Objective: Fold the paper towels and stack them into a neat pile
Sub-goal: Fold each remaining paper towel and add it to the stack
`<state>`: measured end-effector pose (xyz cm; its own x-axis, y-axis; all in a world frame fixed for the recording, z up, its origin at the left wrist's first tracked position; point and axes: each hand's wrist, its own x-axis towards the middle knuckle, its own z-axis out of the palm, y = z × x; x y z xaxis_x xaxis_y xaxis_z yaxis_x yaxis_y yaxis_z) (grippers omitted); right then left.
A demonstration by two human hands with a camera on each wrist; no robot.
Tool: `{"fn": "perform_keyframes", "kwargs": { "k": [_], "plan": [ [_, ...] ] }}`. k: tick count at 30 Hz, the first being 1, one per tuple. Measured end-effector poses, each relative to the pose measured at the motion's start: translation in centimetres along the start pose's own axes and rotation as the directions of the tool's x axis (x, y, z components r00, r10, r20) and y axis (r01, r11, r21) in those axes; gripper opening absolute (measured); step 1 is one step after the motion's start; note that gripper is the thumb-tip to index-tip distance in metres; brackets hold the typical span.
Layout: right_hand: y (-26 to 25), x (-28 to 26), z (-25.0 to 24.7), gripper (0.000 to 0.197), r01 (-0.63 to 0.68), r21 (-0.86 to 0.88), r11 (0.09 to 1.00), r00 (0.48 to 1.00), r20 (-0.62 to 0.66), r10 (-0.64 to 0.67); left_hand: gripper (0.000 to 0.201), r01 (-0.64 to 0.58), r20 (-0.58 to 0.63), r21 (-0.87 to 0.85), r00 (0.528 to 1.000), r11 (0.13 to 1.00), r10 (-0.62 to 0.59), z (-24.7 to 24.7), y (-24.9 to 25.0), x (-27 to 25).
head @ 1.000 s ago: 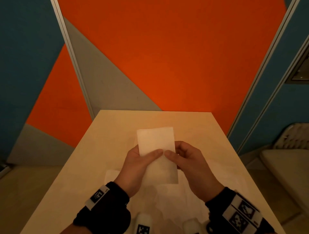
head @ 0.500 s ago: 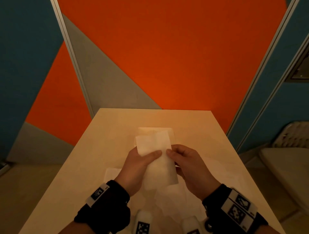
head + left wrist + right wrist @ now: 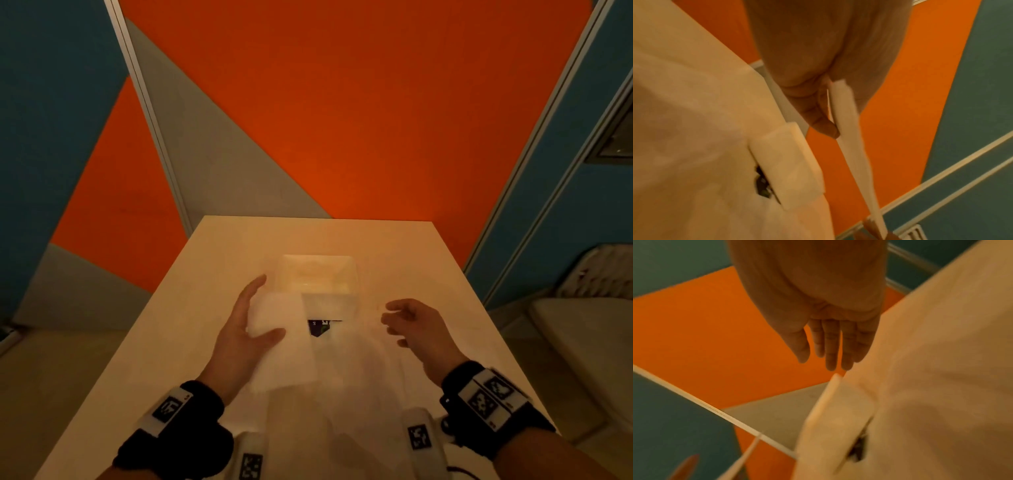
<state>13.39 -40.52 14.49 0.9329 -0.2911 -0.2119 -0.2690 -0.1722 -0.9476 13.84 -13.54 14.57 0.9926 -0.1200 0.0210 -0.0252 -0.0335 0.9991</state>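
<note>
Stacking step: left hand [image 3: 241, 337] pinches a folded towel [image 3: 274, 317] between thumb and straight fingers [image 3: 818, 116], just short of the pile [image 3: 317, 274] on the counter [image 3: 212, 274]; right hand [image 3: 416, 327] empty, fingers loosely apart; next, square it on top.

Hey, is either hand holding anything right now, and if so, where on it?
The left hand pinches a folded paper towel at its left edge, thumb on top. The right hand holds nothing.
</note>
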Motion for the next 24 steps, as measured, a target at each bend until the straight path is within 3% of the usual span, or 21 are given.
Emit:
{"fn": "perform_keyframes", "kwargs": {
  "k": [3, 6, 9, 11, 17, 24],
  "plan": [
    [4.5, 1.7, -1.5, 0.022, 0.038, -0.377, 0.925, 0.999, 0.018, -0.034, 0.039, 0.124, -0.016, 0.226, 0.992, 0.966, -0.123, -3.0, -2.7, 0.1],
    [7.8, 1.8, -2.1, 0.052, 0.057, -0.678, 0.733, 0.99, 0.132, 0.046, 0.035, 0.215, -0.004, 0.39, 0.973, 0.896, -0.231, -5.3, -5.4, 0.1],
    [10.0, 1.2, -2.2, 0.09, 0.125, -0.837, 0.533, 0.966, 0.225, 0.127, 0.036, 0.246, -0.005, 0.509, 0.959, 0.825, -0.283, -6.8, -7.3, 0.0],
    [10.6, 1.0, -2.2, 0.097, 0.162, -0.873, 0.461, 0.957, 0.252, 0.14, 0.039, 0.228, 0.005, 0.547, 0.961, 0.805, -0.276, -7.3, -8.1, -0.1],
    [10.0, 2.5, -3.8, 0.083, 0.154, -0.906, 0.394, 0.957, 0.236, 0.17, 0.052, 0.182, -0.017, 0.608, 0.976, 0.773, -0.217, -7.3, -8.6, 0.3],
    [8.7, 4.2, -6.0, 0.095, 0.11, -0.953, 0.283, 0.969, 0.165, 0.181, 0.051, 0.212, -0.044, 0.58, 0.972, 0.786, -0.229, -7.2, -8.7, 0.7]
  ]
}}
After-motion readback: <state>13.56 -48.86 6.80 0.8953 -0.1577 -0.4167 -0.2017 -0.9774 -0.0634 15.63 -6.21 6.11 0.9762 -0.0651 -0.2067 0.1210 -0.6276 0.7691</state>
